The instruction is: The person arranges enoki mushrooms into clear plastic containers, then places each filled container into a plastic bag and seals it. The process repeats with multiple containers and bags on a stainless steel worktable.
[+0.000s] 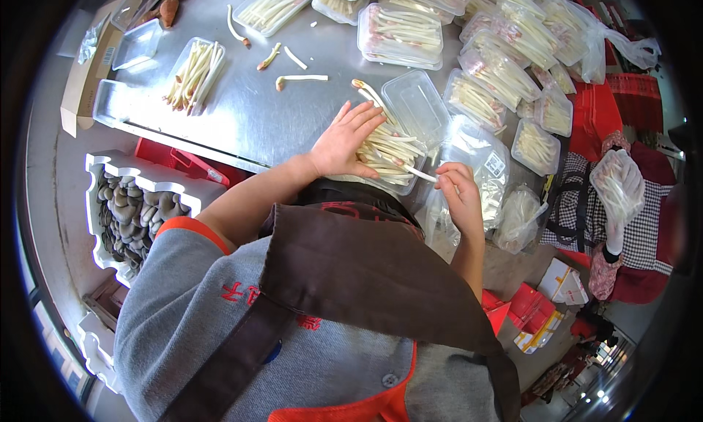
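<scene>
My left hand (351, 139) lies palm down with fingers spread along the left side of a heap of pale vegetable stalks (387, 153). The heap fills a clear plastic tray (412, 184) at the near edge of the metal table. Between the thumb and fingers of my right hand (460, 194) is the end of one white stalk (420, 173); its other end reaches over the heap. Just beyond the heap is an empty clear tray (416, 100). Under and beside my right wrist are clear plastic bags (472, 147), one bearing a printed code.
Filled, wrapped trays (401, 34) crowd the back and right. A stalk-filled tray (196, 73) and loose stalks (302, 78) lie on the metal table (236, 109). Oyster mushrooms (134, 213) fill a foam box at left. At right, another person's gloved hand (615, 238) holds a bagged tray.
</scene>
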The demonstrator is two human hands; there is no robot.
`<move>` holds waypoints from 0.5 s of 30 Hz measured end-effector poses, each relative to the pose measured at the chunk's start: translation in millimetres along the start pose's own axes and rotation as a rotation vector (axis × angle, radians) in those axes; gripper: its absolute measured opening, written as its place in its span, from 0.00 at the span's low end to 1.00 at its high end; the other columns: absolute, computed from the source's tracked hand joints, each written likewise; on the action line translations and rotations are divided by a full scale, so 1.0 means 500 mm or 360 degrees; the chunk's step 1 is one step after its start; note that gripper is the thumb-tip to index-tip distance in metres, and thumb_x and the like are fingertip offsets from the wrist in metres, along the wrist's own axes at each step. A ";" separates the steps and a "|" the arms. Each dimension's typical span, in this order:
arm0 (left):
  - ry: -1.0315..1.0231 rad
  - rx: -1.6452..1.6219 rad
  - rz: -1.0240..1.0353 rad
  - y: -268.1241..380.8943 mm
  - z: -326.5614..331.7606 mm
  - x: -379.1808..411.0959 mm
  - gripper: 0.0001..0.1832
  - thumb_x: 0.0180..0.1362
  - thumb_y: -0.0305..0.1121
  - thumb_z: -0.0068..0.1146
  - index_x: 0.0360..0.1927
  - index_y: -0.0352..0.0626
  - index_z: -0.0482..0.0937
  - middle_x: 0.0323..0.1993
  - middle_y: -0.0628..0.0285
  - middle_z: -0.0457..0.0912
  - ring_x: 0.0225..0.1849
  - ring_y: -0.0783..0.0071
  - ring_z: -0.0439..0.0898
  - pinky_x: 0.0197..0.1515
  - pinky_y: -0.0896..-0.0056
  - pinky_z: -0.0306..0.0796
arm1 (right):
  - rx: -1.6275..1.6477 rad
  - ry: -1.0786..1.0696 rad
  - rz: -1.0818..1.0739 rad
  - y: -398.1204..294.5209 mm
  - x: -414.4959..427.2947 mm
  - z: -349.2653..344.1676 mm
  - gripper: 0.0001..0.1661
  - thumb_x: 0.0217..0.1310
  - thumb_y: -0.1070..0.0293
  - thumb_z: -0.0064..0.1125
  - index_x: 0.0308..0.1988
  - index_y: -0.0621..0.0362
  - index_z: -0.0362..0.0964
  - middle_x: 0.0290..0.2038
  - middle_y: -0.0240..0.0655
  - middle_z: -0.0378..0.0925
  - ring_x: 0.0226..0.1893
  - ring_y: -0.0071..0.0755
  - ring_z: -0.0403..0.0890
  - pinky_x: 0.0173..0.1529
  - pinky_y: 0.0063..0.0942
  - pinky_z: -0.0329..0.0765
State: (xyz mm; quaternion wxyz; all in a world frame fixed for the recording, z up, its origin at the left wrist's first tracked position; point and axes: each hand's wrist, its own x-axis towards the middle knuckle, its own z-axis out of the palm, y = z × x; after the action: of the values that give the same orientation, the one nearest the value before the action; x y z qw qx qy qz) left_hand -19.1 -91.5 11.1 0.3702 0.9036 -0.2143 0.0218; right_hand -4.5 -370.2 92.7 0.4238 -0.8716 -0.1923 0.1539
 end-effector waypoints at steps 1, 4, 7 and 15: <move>0.0004 -0.0115 0.0024 -0.007 -0.002 0.002 0.58 0.34 0.56 0.70 0.66 0.41 0.54 0.67 0.51 0.55 0.70 0.50 0.49 0.69 0.42 0.41 | -0.0030 0.0041 -0.0060 -0.002 0.001 0.006 0.08 0.58 0.70 0.53 0.27 0.62 0.73 0.39 0.35 0.73 0.44 0.37 0.68 0.51 0.30 0.64; 0.0009 -0.0311 0.0074 -0.022 -0.013 -0.002 0.58 0.34 0.57 0.70 0.66 0.39 0.53 0.67 0.49 0.54 0.70 0.49 0.49 0.70 0.47 0.43 | -0.0082 0.0173 -0.0248 -0.009 0.025 0.055 0.06 0.52 0.68 0.60 0.28 0.59 0.73 0.37 0.33 0.73 0.43 0.40 0.68 0.49 0.32 0.64; 0.0015 -0.0307 0.0075 -0.022 -0.031 -0.008 0.56 0.38 0.55 0.69 0.66 0.38 0.54 0.67 0.48 0.54 0.70 0.48 0.48 0.70 0.51 0.45 | -0.0594 0.0269 -0.0370 -0.017 0.042 0.115 0.09 0.48 0.63 0.64 0.27 0.55 0.73 0.35 0.30 0.72 0.43 0.39 0.68 0.49 0.33 0.63; 0.0103 -0.0309 -0.0008 -0.021 -0.009 -0.026 0.36 0.52 0.40 0.60 0.63 0.39 0.62 0.67 0.49 0.56 0.70 0.46 0.50 0.68 0.52 0.49 | -0.0803 0.0407 -0.0437 -0.034 0.094 0.178 0.08 0.46 0.62 0.65 0.28 0.51 0.75 0.32 0.29 0.72 0.39 0.38 0.69 0.43 0.35 0.63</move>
State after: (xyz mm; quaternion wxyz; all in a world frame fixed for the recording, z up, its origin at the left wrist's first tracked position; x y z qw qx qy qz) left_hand -26.2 -76.7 5.0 0.4628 0.8629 -0.2011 0.0291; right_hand -5.1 -278.2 48.2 0.2318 -0.9274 -0.2854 -0.0683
